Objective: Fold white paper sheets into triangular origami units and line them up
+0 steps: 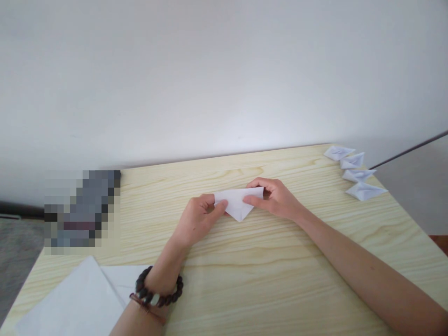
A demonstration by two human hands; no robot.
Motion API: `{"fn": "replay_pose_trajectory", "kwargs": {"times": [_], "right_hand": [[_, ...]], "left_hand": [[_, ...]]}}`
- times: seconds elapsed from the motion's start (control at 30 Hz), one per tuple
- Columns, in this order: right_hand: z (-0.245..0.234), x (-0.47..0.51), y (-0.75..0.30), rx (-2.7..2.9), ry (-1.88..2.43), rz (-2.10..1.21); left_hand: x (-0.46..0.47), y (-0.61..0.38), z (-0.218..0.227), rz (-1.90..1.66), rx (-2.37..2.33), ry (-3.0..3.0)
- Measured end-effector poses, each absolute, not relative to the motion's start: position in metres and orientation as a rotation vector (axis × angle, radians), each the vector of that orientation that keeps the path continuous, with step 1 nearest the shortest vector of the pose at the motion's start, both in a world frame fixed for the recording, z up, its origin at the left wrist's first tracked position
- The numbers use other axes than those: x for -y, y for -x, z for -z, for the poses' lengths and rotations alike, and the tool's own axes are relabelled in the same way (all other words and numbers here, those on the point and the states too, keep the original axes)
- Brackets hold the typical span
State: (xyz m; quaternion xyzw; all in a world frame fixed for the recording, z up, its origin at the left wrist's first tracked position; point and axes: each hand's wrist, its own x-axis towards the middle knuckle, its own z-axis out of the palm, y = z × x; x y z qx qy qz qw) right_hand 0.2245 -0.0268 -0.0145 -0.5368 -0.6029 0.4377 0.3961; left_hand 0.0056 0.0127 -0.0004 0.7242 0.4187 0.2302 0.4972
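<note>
Folded white paper [236,201] held above or on the mid-table — contact with the table [245,284] cannot be told. Left hand [196,218] pinches its left end, thumb on the near face; right hand [276,199] grips the right end likewise. Long edge faces the wall [224,84]; point faces the wearer. Four folded paper boats [366,191] line the right edge. White sheets [70,298] lie at near left, overlapping — a blurred dark object [89,200] beyond them. Beaded bracelet [140,283] on left wrist.
</note>
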Motion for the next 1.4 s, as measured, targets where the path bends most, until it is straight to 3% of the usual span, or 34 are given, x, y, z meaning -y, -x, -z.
{"fn": "replay_pose_trajectory", "kwargs": {"times": [0.47, 1.0, 1.4], "right_hand": [[0.017, 0.023, -0.228, 1.426, 1.346, -1.135], [0.015, 0.027, -0.224, 1.570, 1.390, -1.067], [0.019, 0.024, -0.233, 1.349, 1.277, -1.240]], "left_hand": [[-0.015, 0.001, -0.007, -0.449, -0.891, -1.938], [-0.012, -0.012, -0.001, -0.492, -1.161, -1.920], [-0.019, 0.007, -0.004, -0.447, -0.805, -1.525]]}}
